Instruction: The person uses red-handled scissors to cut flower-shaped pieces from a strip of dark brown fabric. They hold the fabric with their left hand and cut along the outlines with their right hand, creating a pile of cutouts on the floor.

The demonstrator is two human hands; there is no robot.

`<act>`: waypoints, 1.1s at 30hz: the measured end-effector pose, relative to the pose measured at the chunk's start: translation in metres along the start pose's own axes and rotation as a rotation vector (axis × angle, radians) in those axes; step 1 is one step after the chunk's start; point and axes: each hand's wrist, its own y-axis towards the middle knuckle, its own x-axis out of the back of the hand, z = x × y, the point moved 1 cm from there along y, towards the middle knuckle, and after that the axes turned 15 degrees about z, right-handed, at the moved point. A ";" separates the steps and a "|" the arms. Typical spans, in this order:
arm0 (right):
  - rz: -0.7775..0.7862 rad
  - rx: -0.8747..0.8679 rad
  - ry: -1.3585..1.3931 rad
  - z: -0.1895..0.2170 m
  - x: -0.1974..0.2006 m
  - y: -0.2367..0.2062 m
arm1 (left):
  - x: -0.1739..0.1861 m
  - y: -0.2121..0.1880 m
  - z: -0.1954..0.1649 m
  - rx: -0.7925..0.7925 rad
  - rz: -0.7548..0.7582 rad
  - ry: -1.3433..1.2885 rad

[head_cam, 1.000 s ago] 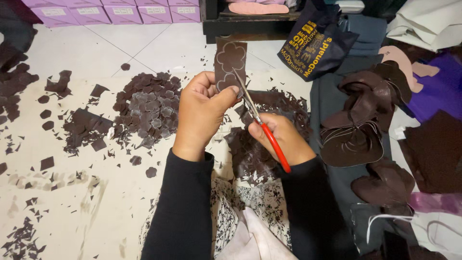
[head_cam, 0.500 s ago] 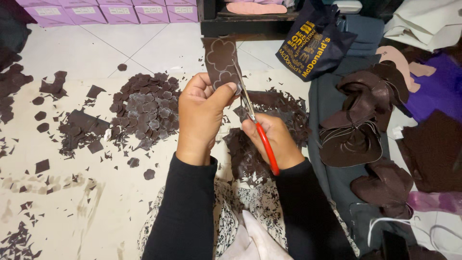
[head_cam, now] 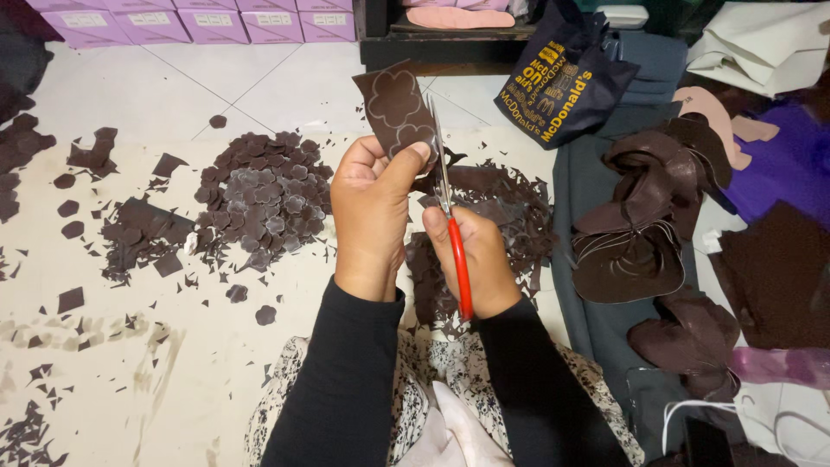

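Observation:
My left hand (head_cam: 372, 212) pinches a dark brown sheet piece (head_cam: 396, 105) with pale flower outlines drawn on it, holding it upright above the floor. My right hand (head_cam: 475, 255) grips red-handled scissors (head_cam: 450, 207), whose blades run up along the sheet's right edge. Both arms wear black sleeves. A heap of cut brown flower shapes (head_cam: 264, 195) lies on the floor left of my hands. Brown offcuts (head_cam: 497, 203) lie under and behind my hands.
Larger brown scraps (head_cam: 138, 229) and small trimmings scatter over the pale floor at left. Curled brown sheets (head_cam: 644, 225) sit on grey cloth at right. A dark blue bag (head_cam: 553, 82) stands behind. Pink boxes (head_cam: 190, 22) line the far wall.
The brown sheet and scissors have shifted slightly in my hands, the blades now lying along the sheet's right edge. My view has moved a little closer.

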 end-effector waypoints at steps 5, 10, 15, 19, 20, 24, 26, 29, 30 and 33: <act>0.033 -0.031 0.016 -0.002 0.001 -0.001 | 0.001 0.000 -0.003 0.027 -0.031 -0.009; 0.043 -0.025 0.011 -0.004 0.000 -0.002 | 0.001 0.000 -0.006 -0.003 -0.053 0.054; 0.061 -0.063 0.015 -0.006 0.006 0.001 | 0.003 -0.001 -0.007 -0.078 0.030 0.158; 0.083 -0.033 0.120 -0.006 0.008 -0.001 | 0.003 -0.001 -0.003 -0.049 0.058 0.153; 0.089 -0.038 0.164 -0.006 0.008 -0.001 | 0.002 -0.001 -0.002 -0.048 0.057 0.150; 0.111 -0.072 0.226 -0.006 0.009 -0.002 | 0.003 -0.001 -0.004 -0.050 0.054 0.147; 0.130 -0.071 0.235 -0.006 0.011 -0.003 | 0.003 -0.001 -0.007 -0.049 0.044 0.155; 0.150 -0.064 0.247 -0.006 0.011 -0.004 | 0.002 -0.002 -0.011 -0.029 0.013 0.147; 0.155 -0.061 0.250 -0.007 0.011 -0.003 | 0.002 -0.002 -0.012 -0.033 0.016 0.135; 0.165 -0.111 0.235 -0.007 0.013 -0.003 | 0.002 -0.002 -0.014 -0.041 0.032 0.128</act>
